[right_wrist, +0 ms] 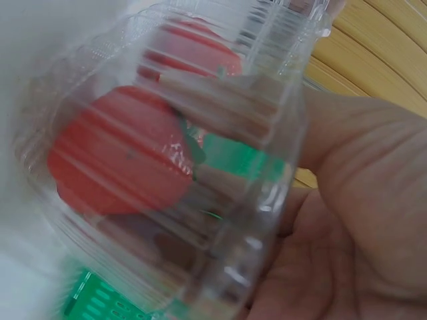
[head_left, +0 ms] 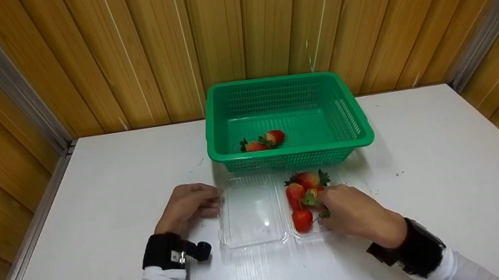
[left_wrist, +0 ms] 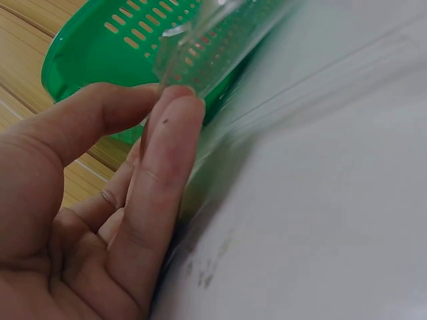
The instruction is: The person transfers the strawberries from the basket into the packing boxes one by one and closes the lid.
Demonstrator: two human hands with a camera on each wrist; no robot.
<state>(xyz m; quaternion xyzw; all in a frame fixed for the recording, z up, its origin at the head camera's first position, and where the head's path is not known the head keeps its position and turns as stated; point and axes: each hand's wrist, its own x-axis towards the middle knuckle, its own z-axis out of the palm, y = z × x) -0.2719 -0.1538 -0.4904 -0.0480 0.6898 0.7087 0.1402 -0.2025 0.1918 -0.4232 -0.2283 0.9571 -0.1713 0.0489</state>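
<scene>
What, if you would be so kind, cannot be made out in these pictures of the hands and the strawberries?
- Head view: the right hand covers its own fingertips, so whether they pinch a strawberry is hidden.
- Right wrist view: the clear box blurs the strawberries behind its ribbed wall; their number is unclear.
- Left wrist view: the left hand fills the frame; the green basket is cut off by the edge, its contents unseen.
</scene>
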